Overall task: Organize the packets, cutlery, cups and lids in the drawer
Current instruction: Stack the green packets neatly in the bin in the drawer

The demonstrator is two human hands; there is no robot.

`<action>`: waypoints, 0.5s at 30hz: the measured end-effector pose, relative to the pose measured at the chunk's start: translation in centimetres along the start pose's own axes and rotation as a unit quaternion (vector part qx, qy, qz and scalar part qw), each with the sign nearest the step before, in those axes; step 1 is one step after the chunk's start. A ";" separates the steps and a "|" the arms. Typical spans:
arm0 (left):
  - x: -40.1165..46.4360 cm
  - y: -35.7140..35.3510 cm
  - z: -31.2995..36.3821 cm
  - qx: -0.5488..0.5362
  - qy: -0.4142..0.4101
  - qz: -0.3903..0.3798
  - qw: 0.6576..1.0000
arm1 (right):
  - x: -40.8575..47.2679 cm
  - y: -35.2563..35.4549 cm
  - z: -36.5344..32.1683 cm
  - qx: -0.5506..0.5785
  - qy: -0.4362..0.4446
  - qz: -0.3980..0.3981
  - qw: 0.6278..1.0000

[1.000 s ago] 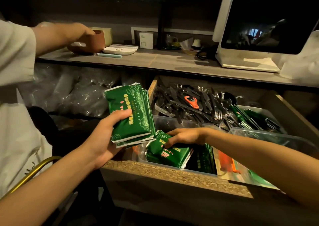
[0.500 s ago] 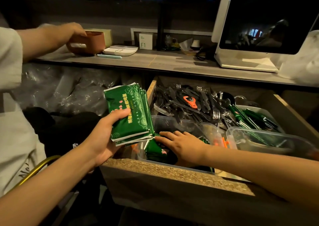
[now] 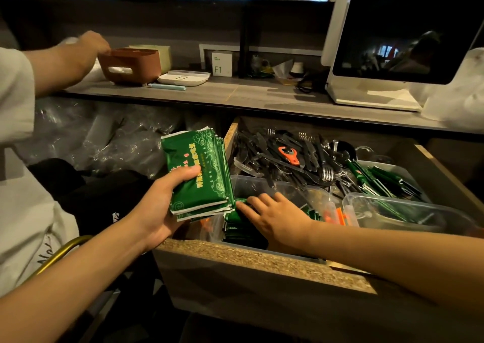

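My left hand (image 3: 159, 206) grips a stack of green packets (image 3: 199, 170), held upright just left of the open drawer (image 3: 262, 259). My right hand (image 3: 275, 217) reaches into a clear plastic tub (image 3: 262, 185) at the drawer's front left, with its fingers on more green packets (image 3: 238, 225) lying there. I cannot tell if it grips them. Black plastic cutlery (image 3: 282, 154) with a few metal forks fills the back of the drawer.
Another clear tub (image 3: 392, 212) sits at the drawer's front right, and green-wrapped sticks (image 3: 372, 177) lie behind it. Another person's hand (image 3: 86, 47) touches a brown box (image 3: 131, 65) on the counter. A white screen (image 3: 403, 36) stands at the right. Clear plastic bags (image 3: 104, 136) fill the shelf on the left.
My right hand turned palm down and slid left in the tub, pressing onto the packets near the stack. The other person's hand drew back to the left of the brown box.
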State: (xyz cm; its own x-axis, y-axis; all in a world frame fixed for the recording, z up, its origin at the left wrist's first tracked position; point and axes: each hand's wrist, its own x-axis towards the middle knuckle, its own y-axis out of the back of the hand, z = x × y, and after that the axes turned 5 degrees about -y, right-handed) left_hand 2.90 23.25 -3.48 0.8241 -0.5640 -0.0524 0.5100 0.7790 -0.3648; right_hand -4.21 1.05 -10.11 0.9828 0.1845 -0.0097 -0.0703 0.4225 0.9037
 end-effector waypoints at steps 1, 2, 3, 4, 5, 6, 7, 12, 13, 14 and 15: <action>0.0 -0.1 0.0 -0.001 0.000 -0.001 1.000 | 0.2 -0.2 -0.4 -0.028 0.015 0.003 0.999; -0.1 -0.2 0.0 -0.001 0.000 -0.001 1.000 | 0.6 -0.4 -0.6 -0.049 0.019 -0.002 0.999; -0.1 -0.2 0.1 -0.001 0.000 -0.001 1.000 | 1.1 -0.5 -0.7 -0.060 0.016 -0.010 0.998; -0.1 -0.2 0.1 0.000 0.000 0.000 1.000 | 1.6 -0.5 -0.7 -0.062 0.008 -0.022 0.998; -0.1 -0.2 0.1 0.002 0.000 0.000 1.000 | 1.9 -0.5 -0.5 -0.061 0.004 -0.033 0.998; -0.1 -0.2 0.2 0.003 0.000 0.000 1.000 | 2.1 -0.7 -0.5 -0.056 -0.002 -0.043 0.997; -0.1 -0.2 0.2 0.003 0.000 0.001 1.000 | 2.2 -0.9 -0.4 -0.044 -0.012 -0.047 0.998; -0.1 -0.4 0.1 -0.001 0.003 -0.001 1.000 | 1.8 0.1 0.9 0.056 -0.051 -0.094 0.993; -0.1 -0.4 0.1 -0.001 0.002 -0.004 1.000 | 1.5 0.8 1.3 0.102 -0.056 -0.100 0.988; -0.2 -0.4 0.0 0.000 0.002 -0.007 1.000 | 1.1 1.4 1.7 0.160 -0.069 -0.101 0.980; -0.2 -0.3 0.0 0.002 0.002 -0.008 1.000 | 0.6 2.1 2.1 0.223 -0.086 -0.095 0.966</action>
State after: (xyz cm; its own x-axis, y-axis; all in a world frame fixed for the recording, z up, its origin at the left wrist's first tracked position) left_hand 2.56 23.08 -3.37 0.8152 -0.5771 -0.0498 0.5236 0.7709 -0.3627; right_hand -3.44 0.21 -7.33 0.9874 -0.0243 -0.1562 0.1563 0.0027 0.9877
